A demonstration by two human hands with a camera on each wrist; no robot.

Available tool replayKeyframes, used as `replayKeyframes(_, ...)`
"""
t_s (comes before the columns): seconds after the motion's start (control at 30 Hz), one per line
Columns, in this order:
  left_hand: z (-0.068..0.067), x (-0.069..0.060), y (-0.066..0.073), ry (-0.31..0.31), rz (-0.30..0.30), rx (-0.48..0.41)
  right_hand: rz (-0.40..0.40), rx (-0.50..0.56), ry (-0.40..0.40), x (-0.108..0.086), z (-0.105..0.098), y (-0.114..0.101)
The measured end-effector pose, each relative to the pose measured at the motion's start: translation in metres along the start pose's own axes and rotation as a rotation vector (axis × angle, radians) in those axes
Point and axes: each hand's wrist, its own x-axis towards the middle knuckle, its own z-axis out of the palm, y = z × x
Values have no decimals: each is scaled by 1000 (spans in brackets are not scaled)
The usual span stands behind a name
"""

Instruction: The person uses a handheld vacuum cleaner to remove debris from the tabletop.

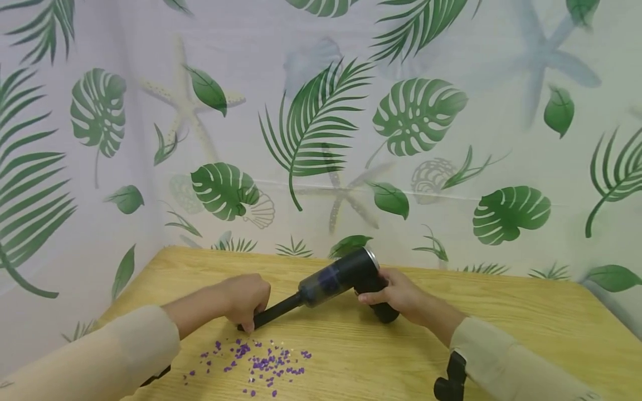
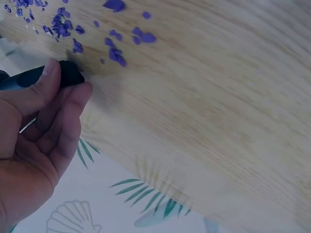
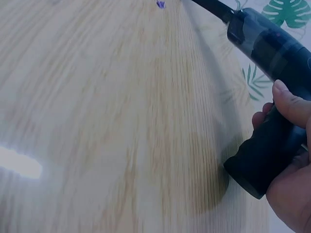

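A black handheld vacuum cleaner [image 1: 341,275] with a see-through dust cup is held tilted over the wooden table, its nozzle pointing down to the left. My right hand [image 1: 401,295] grips its handle [image 3: 262,150], fingers wrapped round it. Near the tip of the long narrow nozzle [image 1: 278,312], my left hand [image 1: 246,301] pinches it between thumb and fingers; the left wrist view shows the nozzle end [image 2: 72,74] between them. Small purple paper bits [image 1: 271,362] lie scattered on the table just in front of the nozzle tip.
The wooden table [image 1: 501,328] reaches back to a white cloth [image 1: 321,133] printed with green leaves, shells and starfish, which hangs behind and on the left side. A black wrist mount [image 1: 451,379] is strapped at the right sleeve.
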Motion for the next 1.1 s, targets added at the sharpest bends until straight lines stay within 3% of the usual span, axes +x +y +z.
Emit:
replayKeyframes(0.37,-5,18,21,-90,50,-39,-17,-34,-3,-18,-24,14)
replayKeyframes(0.47,-6,23,28,-93,41,-73,-27,-45,-1,-23,-32,19)
replayKeyframes(0.67,-9,36,42,-173,29,-116,-74,-55,-24,-32,-49,29)
replayKeyframes(0.77,-8,42,48,-195,64,-120,-93,-48,-35,-36,-57,35)
replayKeyframes(1.0,-8,55,58,-156,117,-94,-120,-50,-49,-43,-75,44)
replayKeyframes(1.1,-8,61,65,-165,132,-95,-115,-50,-52,-47,-82,47)
